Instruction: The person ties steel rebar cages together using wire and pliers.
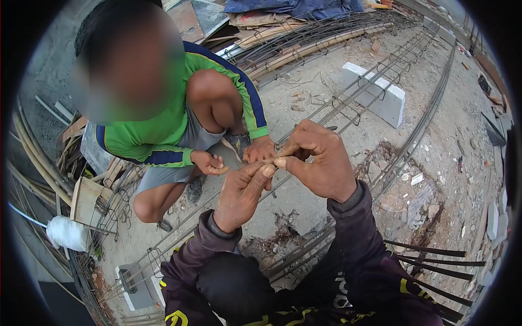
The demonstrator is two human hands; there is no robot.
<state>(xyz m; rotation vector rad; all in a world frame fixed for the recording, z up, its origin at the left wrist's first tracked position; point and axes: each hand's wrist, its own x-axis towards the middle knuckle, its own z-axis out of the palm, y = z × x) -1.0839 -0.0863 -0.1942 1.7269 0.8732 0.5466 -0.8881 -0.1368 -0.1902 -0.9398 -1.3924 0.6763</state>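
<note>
Both my hands meet near the middle of the head view, above long steel bars (326, 117). My left hand (242, 193) is closed, thumb pressed against the bent fingers. My right hand (318, 160) pinches with thumb and forefinger right beside the left fingertips. Whatever lies between the fingertips is too small to make out. Just beyond, a co-worker in a green shirt (163, 130) squats, with one hand (260, 149) close to my fingertips and the other hand (208, 162) a little to the left.
A white-topped block (374, 93) stands under the bars at the upper right, and another block (135, 290) is at the lower left. A white roll (68, 233) hangs at the left. Dark rods (435, 261) extend at the lower right; rubble covers the ground.
</note>
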